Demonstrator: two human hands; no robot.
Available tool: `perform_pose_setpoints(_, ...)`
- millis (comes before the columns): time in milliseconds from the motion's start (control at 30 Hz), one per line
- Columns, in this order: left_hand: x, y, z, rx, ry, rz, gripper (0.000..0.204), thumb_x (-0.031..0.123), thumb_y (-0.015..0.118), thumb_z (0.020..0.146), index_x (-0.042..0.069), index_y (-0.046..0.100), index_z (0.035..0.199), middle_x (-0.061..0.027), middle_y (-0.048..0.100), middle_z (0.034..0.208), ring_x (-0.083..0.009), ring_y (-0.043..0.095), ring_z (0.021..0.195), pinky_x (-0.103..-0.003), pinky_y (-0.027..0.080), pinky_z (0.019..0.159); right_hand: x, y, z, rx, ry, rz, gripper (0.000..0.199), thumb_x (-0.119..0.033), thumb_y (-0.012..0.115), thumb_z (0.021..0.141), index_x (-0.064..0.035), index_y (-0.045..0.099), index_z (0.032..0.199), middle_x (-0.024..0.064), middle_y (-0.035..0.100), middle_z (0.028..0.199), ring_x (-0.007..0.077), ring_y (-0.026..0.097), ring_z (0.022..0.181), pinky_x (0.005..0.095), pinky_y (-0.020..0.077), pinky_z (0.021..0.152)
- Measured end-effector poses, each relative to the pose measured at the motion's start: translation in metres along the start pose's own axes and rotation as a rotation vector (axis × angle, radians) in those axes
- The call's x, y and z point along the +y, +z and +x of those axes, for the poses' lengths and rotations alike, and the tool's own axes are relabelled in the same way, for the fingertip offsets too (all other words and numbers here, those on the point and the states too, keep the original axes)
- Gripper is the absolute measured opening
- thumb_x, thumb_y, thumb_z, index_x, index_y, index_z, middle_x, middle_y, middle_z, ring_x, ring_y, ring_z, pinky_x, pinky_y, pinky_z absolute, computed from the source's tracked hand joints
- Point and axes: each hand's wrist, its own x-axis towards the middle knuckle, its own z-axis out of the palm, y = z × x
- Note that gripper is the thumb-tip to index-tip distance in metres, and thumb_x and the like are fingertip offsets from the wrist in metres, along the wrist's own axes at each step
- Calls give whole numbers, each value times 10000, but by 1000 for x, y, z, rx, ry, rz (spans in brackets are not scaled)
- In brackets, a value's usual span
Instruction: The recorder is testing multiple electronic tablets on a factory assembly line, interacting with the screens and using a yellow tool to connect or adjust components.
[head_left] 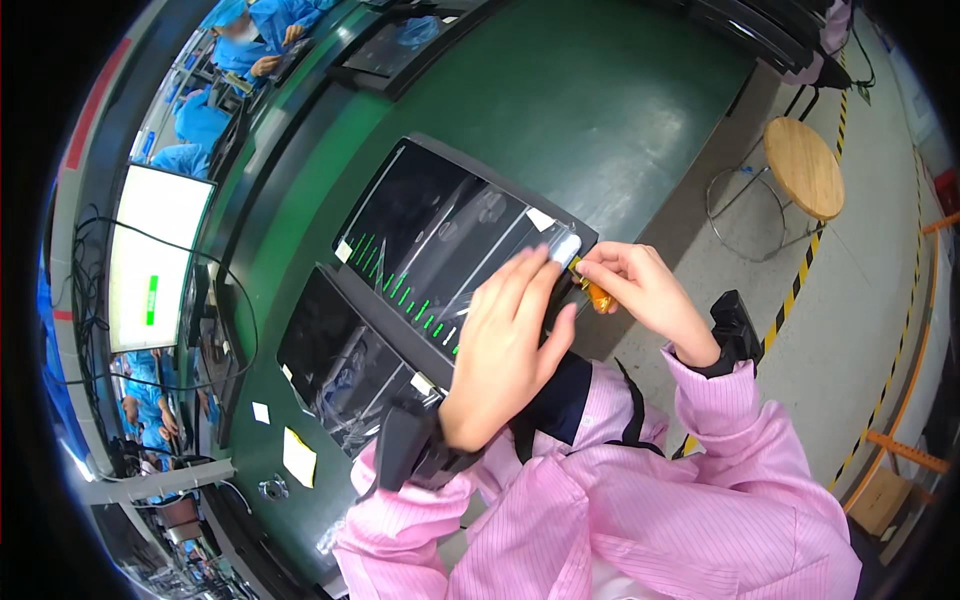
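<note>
A glossy black flat panel point(440, 205) in a dark frame lies in front of me, with a row of short green marks showing on it. My left hand point(505, 345) rests over its near right part, fingers stretched out. Their tips touch a small whitish, shiny oblong piece point(566, 247) at the panel's corner. Just past that corner, my right hand point(645, 295) is closed in a pinch on an amber-yellow strip point(600, 297); its exact kind is unclear. A pale tab point(540, 219) sticks up on the panel close by.
Left of it lies a second black panel point(330, 350). The green table point(620, 100) also carries a yellow paper point(299, 458). A lit monitor point(155, 260) with cables stands at left, people in blue beyond. A round wooden stool point(803, 167) stands at right.
</note>
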Motion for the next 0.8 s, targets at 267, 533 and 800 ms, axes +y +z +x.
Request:
perform_pose_setpoints(267, -12, 43, 14, 55, -35, 183, 488, 215, 656, 789, -112, 535, 1129, -310, 514, 1198, -411, 488, 1162, -452, 368, 1002, 1, 13, -3, 271, -104, 162, 201, -113, 559, 908, 8, 415, 978, 53, 602, 640, 80, 550, 553, 227, 456, 514)
perform_pose_setpoints(533, -16, 52, 14, 90, -19, 182, 422, 150, 640, 784, -105, 548, 1107, -303, 533, 1172, -395, 505, 1151, -458, 398, 980, 9, 6, 15, 196, -275, -85, 228, -92, 558, 897, -16, 368, 999, 107, 624, 646, 105, 564, 515, 261, 389, 452)
perform_pose_setpoints(800, -21, 57, 18, 138, 68, 410, 333, 84, 634, 732, -116, 600, 995, -286, 598, 1059, -371, 589, 1034, -418, 456, 934, -10, -23, 21, 427, -356, -240, 112, -108, 557, 872, -17, 592, 927, 57, 638, 692, 92, 559, 579, 220, 377, 508)
